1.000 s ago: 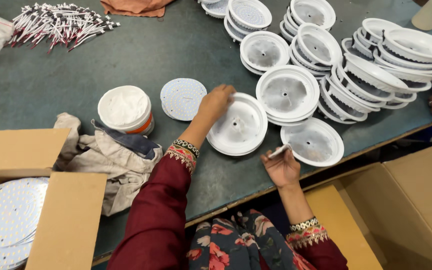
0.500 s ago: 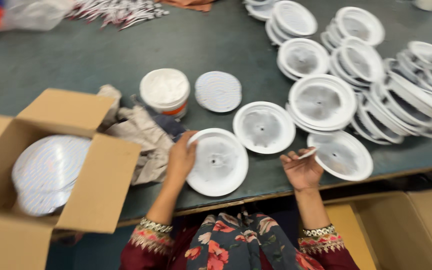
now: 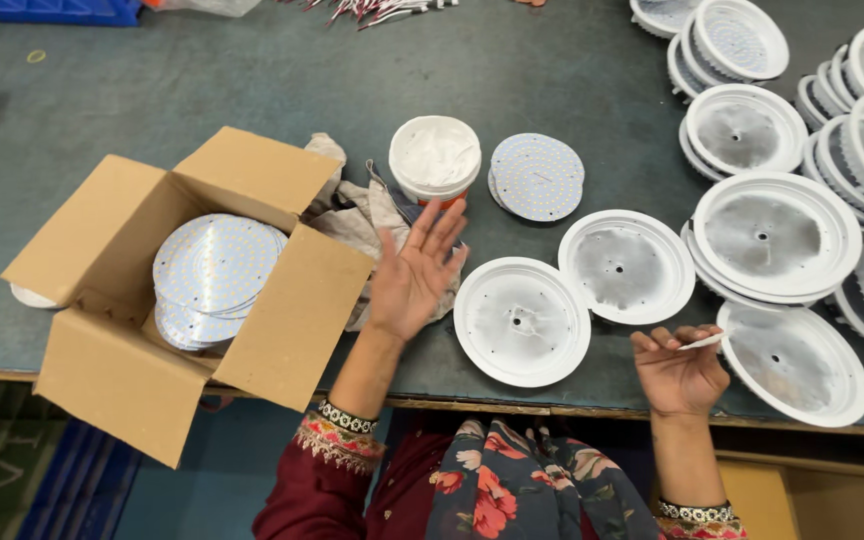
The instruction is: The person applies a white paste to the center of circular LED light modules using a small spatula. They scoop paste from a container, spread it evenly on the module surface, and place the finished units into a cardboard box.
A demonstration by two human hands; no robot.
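Observation:
My left hand [image 3: 415, 270] hovers open, palm up and fingers spread, between an open cardboard box [image 3: 167, 295] and a white round housing [image 3: 521, 321] lying at the table's near edge. It holds nothing. Inside the box lies a stack of round LED boards [image 3: 214, 270]. My right hand [image 3: 679, 366] is closed around a small white stick [image 3: 702, 342], just left of another white housing [image 3: 794, 362]. A third housing [image 3: 626, 265] lies behind these two.
A tub of white paste [image 3: 435, 157] stands beside a crumpled rag [image 3: 357, 215]. Two loose LED boards [image 3: 537, 176] lie to its right. Stacks of white housings [image 3: 777, 230] crowd the right side. Wire bundles [image 3: 377, 10] lie at the far edge.
My left hand set the white housing down at the near edge, let go and moved left toward the box, opening palm up. The view shifted left, showing the whole box.

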